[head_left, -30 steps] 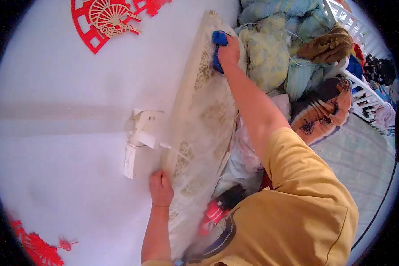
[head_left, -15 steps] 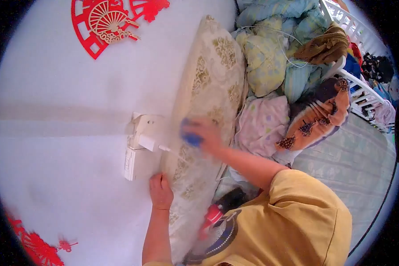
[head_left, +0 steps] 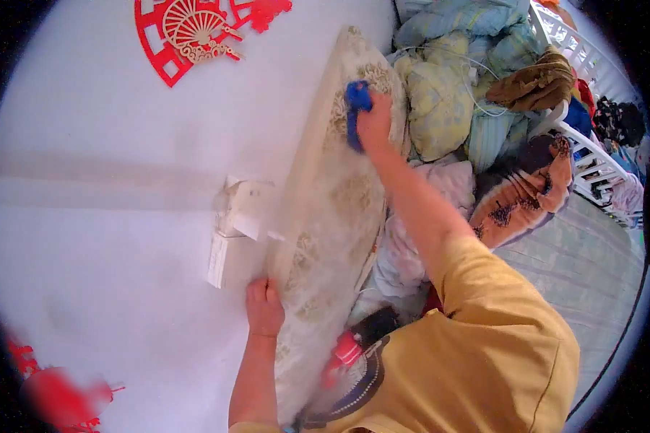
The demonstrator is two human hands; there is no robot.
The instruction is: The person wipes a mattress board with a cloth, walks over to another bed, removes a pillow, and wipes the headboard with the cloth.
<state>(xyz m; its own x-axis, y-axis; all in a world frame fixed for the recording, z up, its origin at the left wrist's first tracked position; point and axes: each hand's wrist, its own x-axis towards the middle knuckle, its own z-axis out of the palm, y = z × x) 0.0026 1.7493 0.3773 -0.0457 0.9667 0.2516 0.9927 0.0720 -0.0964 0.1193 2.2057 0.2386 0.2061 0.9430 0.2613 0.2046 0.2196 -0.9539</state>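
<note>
My right hand (head_left: 376, 124) presses a bunched blue cloth (head_left: 357, 115) against the upper part of a cream headboard (head_left: 347, 195) with a gold floral pattern. My left hand (head_left: 265, 307) is at the headboard's wall-side edge, lower down, with its fingers curled and pressed together against that edge; the fingertips are partly hidden. Just above my left hand, a white socket box (head_left: 249, 206) with a white plug (head_left: 249, 225) in it sits at the wall, close to the headboard.
Right of the headboard lie a yellow-and-blue quilt (head_left: 440, 101), a pink blanket (head_left: 412, 238) and an orange patterned blanket (head_left: 520, 195) on the bed (head_left: 578, 252). A white crib rail (head_left: 596, 155) holds clothes. Red fan decorations (head_left: 159, 50) hang on the wall (head_left: 108, 252).
My right hand has moved up along the headboard with the blue cloth, from beside the socket to near the top, and the arm is stretched further. My left hand stays at the edge.
</note>
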